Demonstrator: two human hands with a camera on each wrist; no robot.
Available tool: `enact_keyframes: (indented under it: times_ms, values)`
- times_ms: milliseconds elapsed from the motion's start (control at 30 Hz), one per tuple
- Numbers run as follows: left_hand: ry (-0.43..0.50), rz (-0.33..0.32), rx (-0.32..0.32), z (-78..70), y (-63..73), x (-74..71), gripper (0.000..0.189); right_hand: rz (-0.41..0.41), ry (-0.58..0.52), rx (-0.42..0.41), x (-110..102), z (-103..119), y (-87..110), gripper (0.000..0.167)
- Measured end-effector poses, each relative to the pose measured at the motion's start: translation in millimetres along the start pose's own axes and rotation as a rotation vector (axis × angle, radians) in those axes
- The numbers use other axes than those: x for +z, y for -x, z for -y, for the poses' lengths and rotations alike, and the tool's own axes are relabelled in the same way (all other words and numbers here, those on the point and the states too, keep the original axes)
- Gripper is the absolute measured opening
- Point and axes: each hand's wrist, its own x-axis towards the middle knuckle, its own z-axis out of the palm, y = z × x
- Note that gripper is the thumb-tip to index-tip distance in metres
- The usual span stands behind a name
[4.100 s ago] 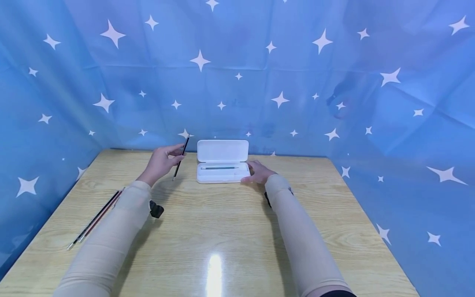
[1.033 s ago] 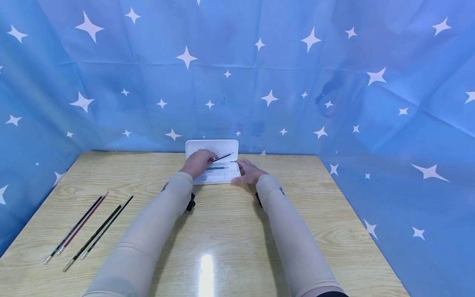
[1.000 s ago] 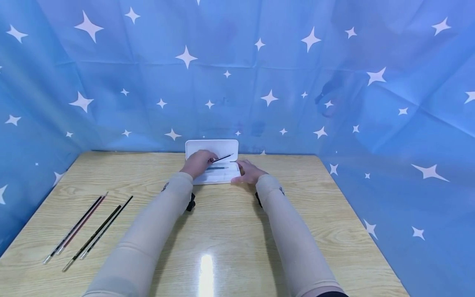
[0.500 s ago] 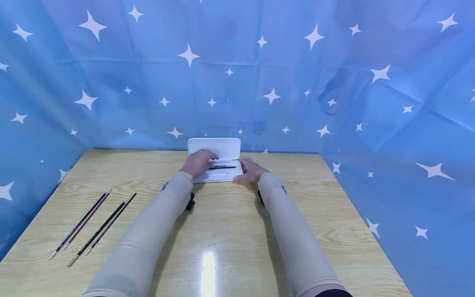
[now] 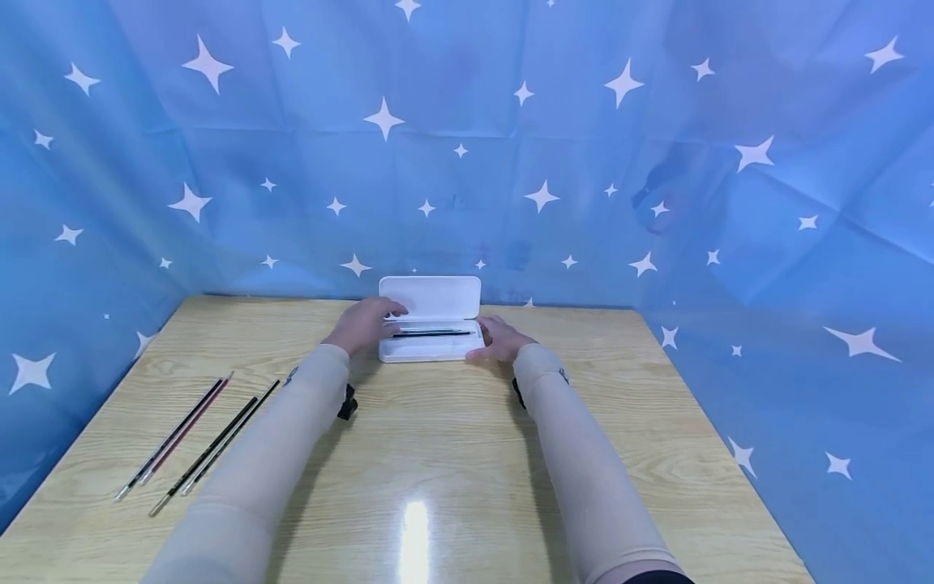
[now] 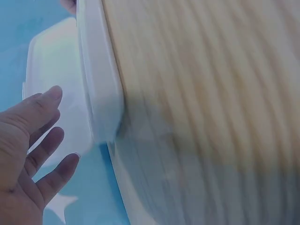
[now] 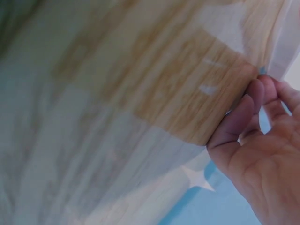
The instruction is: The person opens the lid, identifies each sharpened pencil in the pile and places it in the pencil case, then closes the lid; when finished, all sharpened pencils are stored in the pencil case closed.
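Note:
An open white pencil case (image 5: 430,350) lies near the back of the table, its lid (image 5: 441,298) raised toward the curtain. A dark pencil (image 5: 438,333) rests lengthwise inside, with a thinner pale-bodied one just behind it. My left hand (image 5: 362,324) hovers at the case's left end, thumb and fingers apart and holding nothing; the left wrist view shows those spread fingers (image 6: 55,178) beside the lid. At the right end, my right hand (image 5: 500,339) grips the case between thumb and fingers. In the right wrist view its curled fingers (image 7: 239,117) show at the table's surface.
Several pencils, black and one dark red, lie slanting in two pairs on the left of the wooden table (image 5: 438,430); one is a black pencil (image 5: 204,456). A blue curtain (image 5: 467,162) with white stars rises right behind the case and along both sides.
My left hand brought the dark pencil over the case and laid it inside, then let go and drew back left. My right hand stays on the case's right end.

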Motion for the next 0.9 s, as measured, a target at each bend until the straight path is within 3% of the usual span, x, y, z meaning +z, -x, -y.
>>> enact_keyframes:
  times_ms: [433,533,700,900]
  values:
    - [0.037,-0.036,-0.024,42.5,38.5,-40.7,0.041,-0.016,-0.016,0.0,-2.8,9.1,20.6,0.091]
    - [0.064,-0.036,-0.056,53.6,48.9,-47.5,0.045,-0.011,-0.038,-0.004,-3.0,10.0,21.6,0.091]
    - [0.114,-0.008,-0.116,69.4,69.4,-55.4,0.054,-0.008,-0.045,-0.009,-2.9,10.0,20.6,0.093]
    - [0.105,-0.016,-0.133,84.4,101.2,-65.6,0.045,0.006,-0.019,-0.021,-0.3,7.5,12.5,0.096]
